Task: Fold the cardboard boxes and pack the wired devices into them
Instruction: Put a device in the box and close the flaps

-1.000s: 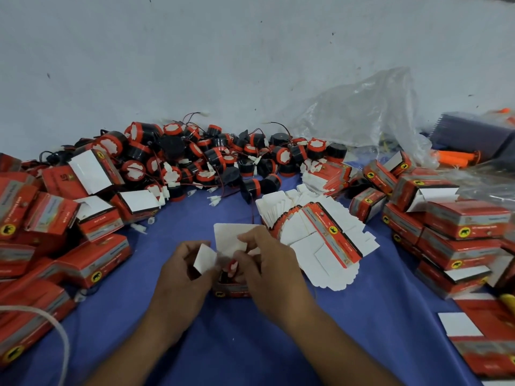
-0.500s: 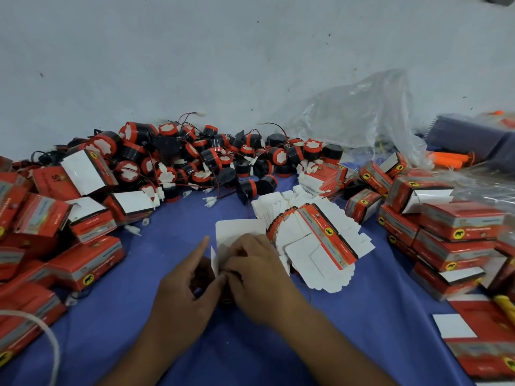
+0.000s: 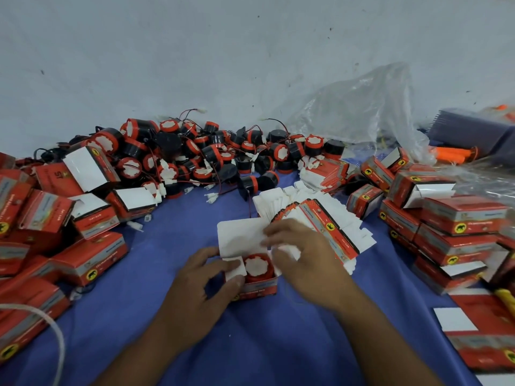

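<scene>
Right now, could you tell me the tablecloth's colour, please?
The tablecloth is blue, in the head view.

Blue cloth table (image 3: 172,288): held box (image 3: 259,286) at grip; folded boxes (image 3: 89,260) left and right of it; devices (image 3: 209,157) and flat blanks (image 3: 320,215) beyond.

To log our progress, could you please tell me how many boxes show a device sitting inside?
1: the open box between the left hand and right hand, holding a red device. The open boxes at left may hide more.
</scene>
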`<state>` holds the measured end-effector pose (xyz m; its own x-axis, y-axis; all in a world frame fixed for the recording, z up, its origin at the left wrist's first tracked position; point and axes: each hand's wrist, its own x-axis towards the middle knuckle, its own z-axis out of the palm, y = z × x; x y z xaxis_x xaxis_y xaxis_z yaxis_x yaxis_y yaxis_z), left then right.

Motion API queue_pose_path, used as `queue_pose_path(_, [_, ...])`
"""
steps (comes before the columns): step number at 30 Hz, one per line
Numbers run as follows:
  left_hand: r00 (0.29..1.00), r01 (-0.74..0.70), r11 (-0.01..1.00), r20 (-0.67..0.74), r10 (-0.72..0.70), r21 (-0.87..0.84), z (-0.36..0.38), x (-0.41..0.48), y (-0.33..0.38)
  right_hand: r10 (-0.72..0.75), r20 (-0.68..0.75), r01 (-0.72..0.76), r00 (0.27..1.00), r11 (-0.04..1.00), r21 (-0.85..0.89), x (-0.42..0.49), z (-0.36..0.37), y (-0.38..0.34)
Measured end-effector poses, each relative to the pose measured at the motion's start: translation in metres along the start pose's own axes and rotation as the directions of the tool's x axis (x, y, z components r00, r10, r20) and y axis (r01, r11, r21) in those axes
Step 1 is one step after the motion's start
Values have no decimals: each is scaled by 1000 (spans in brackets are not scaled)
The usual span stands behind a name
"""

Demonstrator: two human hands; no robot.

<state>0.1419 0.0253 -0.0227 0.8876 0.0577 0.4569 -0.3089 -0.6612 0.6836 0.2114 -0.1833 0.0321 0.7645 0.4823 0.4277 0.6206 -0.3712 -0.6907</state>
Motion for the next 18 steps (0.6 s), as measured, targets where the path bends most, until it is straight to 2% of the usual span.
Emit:
queue_pose_path(2, [1000, 5, 999, 16, -4, -39, 0, 0, 2, 139, -133, -142, 981, 990, -19, 3, -6, 11])
queue_pose_path(4, [1000, 6, 997, 15, -5, -80, 0, 0, 4, 314, -85, -314, 946, 949, 10, 5, -6, 19])
queue_pose_path(6, [1000, 4, 996, 5, -3, -91, -1, 0, 3, 432, 21, -424, 902, 873, 239, 6, 3, 22])
queue_pose_path(7, [1000, 3, 996, -9, -4, -91, 0, 0, 2, 464, 77, -453, 882, 794, 406, 5, 7, 21])
queue_pose_path(9, [999, 10, 995, -41, -14, -100, -1, 1, 2, 447, 154, -433, 881, 634, 641, 6, 9, 15])
queue_pose_path(10, [999, 8, 995, -41, -12, -102, -1, 1, 2, 419, 172, -416, 891, 606, 677, 5, 11, 15])
queue_pose_path(11, [999, -3, 995, -34, 0, -100, -1, 1, 3, 382, 174, -398, 908, 652, 645, 4, 13, 15])
queue_pose_path(14, [999, 4, 992, -32, -8, -123, 0, 0, 3, 237, 151, -278, 960, 878, 390, -1, 24, 13])
queue_pose_path(16, [998, 40, 979, -41, -49, -200, -1, -1, 0, 136, 127, -169, 983, 935, 311, -2, 31, 11])
queue_pose_path(18, [999, 16, 973, -45, -27, -229, -3, -1, 0, 24, 78, -38, 997, 983, 182, 0, 33, 14])
